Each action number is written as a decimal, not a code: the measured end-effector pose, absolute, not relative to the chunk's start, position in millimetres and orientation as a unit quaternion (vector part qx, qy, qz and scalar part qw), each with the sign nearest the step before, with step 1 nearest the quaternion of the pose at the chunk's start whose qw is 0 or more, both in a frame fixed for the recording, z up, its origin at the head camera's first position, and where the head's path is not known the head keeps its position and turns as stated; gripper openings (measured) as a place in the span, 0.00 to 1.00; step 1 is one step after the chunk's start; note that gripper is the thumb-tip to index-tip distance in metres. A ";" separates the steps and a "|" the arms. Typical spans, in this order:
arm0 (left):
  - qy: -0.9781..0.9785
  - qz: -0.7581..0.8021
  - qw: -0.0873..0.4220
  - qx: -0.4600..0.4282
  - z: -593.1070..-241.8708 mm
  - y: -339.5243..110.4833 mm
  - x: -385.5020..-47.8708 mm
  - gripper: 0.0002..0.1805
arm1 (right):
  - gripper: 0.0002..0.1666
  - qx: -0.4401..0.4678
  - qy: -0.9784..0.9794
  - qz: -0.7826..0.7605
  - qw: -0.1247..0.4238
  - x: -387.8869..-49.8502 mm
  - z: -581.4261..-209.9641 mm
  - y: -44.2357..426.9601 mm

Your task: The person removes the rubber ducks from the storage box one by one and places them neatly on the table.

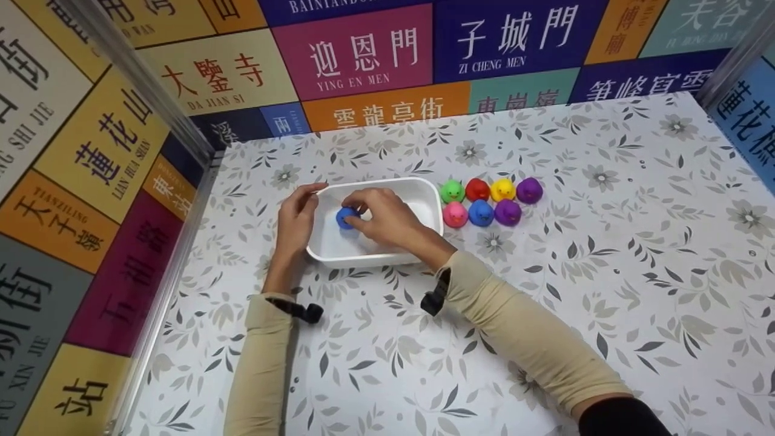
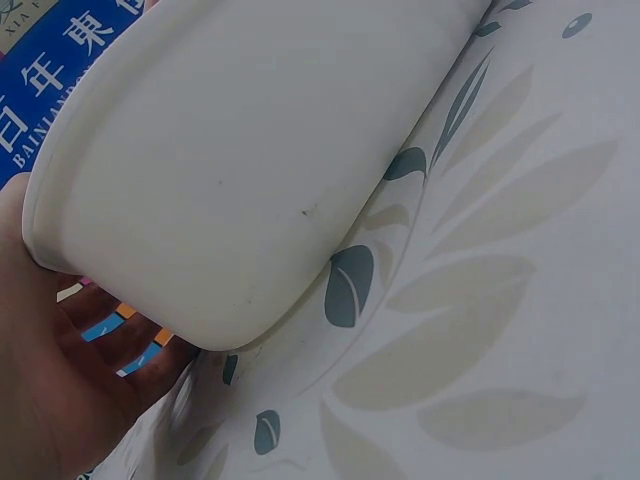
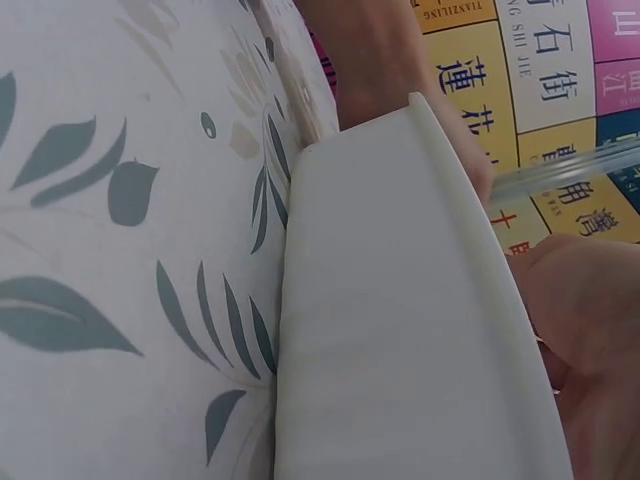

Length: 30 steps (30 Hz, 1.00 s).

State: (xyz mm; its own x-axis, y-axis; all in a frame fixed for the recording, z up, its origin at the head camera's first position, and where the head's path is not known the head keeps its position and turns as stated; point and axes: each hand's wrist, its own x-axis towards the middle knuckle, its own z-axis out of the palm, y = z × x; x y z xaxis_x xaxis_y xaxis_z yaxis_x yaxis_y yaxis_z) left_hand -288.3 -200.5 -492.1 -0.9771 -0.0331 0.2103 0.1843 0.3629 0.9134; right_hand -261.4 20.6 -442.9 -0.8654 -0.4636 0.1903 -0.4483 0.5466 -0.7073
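Observation:
A white tub (image 1: 375,260) stands on the flowered tabletop. My right hand (image 1: 385,219) reaches over its rim and pinches a small blue rubber duck (image 1: 346,218) between thumb and fingers, inside the tub near its left end. Whether the duck touches the tub floor is unclear. My left hand (image 1: 296,215) holds the tub's left end, its fingers bent round the far left corner. In the left wrist view, spread fingers (image 2: 120,345) pass behind the tub's wall, their tips hidden. The right wrist view shows the tub's outer side (image 3: 400,300); the duck is hidden there.
Right of the tub, several rubber ducks sit in two rows: green (image 1: 452,192), red (image 1: 478,190), yellow (image 1: 503,190) and purple (image 1: 530,191) behind; pink (image 1: 455,214), blue (image 1: 481,213) and purple (image 1: 508,212) in front. Panels with lettering (image 1: 363,54) wall the back and sides.

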 end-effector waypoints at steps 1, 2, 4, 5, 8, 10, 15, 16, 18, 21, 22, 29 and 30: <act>-0.820 -0.562 0.096 -0.045 -492.2 -200.5 -288.6 0.17 | 0.17 -0.259 0.878 -0.404 0.007 -261.2 -442.0 22.7; -0.821 -0.562 0.094 -0.044 -492.2 -200.6 -288.6 0.17 | 0.17 -0.258 0.876 -0.408 0.004 -261.1 -441.4 24.8; -0.821 -0.562 0.092 -0.042 -491.7 -200.5 -288.2 0.17 | 0.17 -0.255 0.872 -0.417 0.000 -260.6 -440.2 29.2; -0.821 -0.563 0.091 -0.041 -491.5 -200.4 -288.0 0.17 | 0.17 -0.253 0.871 -0.422 -0.001 -260.4 -439.6 31.4; -0.820 -0.563 0.090 -0.038 -491.4 -200.4 -287.8 0.18 | 0.18 -0.243 0.866 -0.437 0.002 -259.6 -438.2 37.8; -0.820 -0.564 0.091 -0.037 -491.4 -200.4 -287.6 0.17 | 0.19 -0.235 0.863 -0.446 0.003 -258.7 -436.9 42.4; -0.819 -0.564 0.098 -0.044 -491.6 -200.5 -288.0 0.17 | 0.18 -0.221 0.854 -0.470 -0.017 -255.6 -433.4 55.5; -0.818 -0.565 0.099 -0.045 -491.7 -200.6 -288.2 0.17 | 0.18 -0.220 0.851 -0.476 -0.024 -255.1 -433.0 58.4; -0.817 -0.566 0.099 -0.046 -491.6 -200.8 -288.1 0.17 | 0.18 -0.215 0.846 -0.487 -0.034 -254.1 -432.7 64.3; -0.814 -0.571 0.098 -0.049 -491.8 -201.0 -288.5 0.17 | 0.19 -0.208 0.837 -0.504 -0.044 -253.0 -432.4 74.1; -0.813 -0.572 0.098 -0.050 -491.9 -200.9 -288.6 0.17 | 0.19 -0.205 0.835 -0.508 -0.048 -252.6 -432.6 77.6; -0.814 -0.571 0.099 -0.048 -492.5 -200.8 -289.3 0.17 | 0.19 -0.193 0.836 -0.509 -0.062 -250.6 -437.9 103.0; -0.814 -0.571 0.100 -0.048 -492.7 -200.8 -289.2 0.17 | 0.19 -0.193 0.835 -0.511 -0.063 -250.5 -438.6 106.4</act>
